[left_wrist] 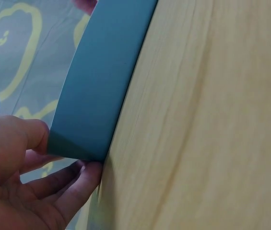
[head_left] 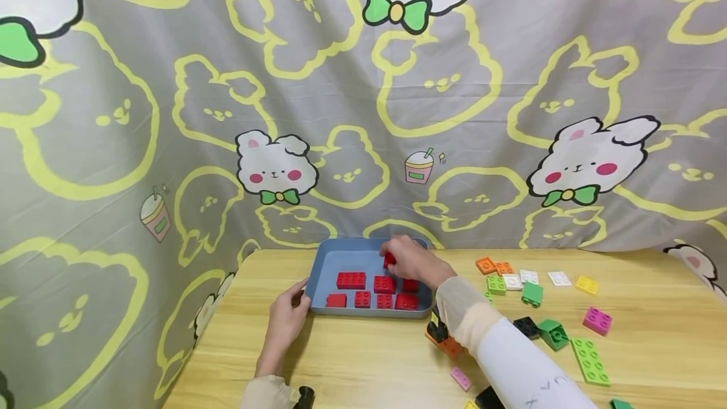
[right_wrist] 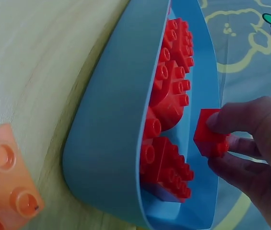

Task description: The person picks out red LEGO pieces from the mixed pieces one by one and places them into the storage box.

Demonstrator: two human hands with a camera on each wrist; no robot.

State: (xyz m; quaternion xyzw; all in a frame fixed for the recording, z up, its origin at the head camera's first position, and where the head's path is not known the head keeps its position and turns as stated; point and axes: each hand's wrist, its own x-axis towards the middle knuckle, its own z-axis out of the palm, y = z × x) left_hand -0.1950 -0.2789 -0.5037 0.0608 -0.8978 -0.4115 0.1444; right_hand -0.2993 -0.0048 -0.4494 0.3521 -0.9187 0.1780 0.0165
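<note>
A shallow blue tray (head_left: 372,311) stands at the back of the table with several red toy building bricks (head_left: 351,280) inside. My left hand (head_left: 288,314) holds the tray's left front corner; in the left wrist view the thumb lies at the rim and the fingers touch the tray's end wall lower down. At the tray's back right, my right hand (head_left: 411,259) pinches a small red brick (right_wrist: 205,134) between thumb and fingers. That brick is above the tray floor in the right wrist view, apart from the other red bricks (right_wrist: 166,167). Its underside is hidden.
Loose bricks lie right of the tray: orange (head_left: 485,264), green (head_left: 532,294), white (head_left: 559,278), yellow (head_left: 587,284), magenta (head_left: 597,320) and a long lime one (head_left: 591,361). An orange brick with a black piece (head_left: 437,327) sits by the right forearm. A patterned curtain (head_left: 341,100) hangs behind.
</note>
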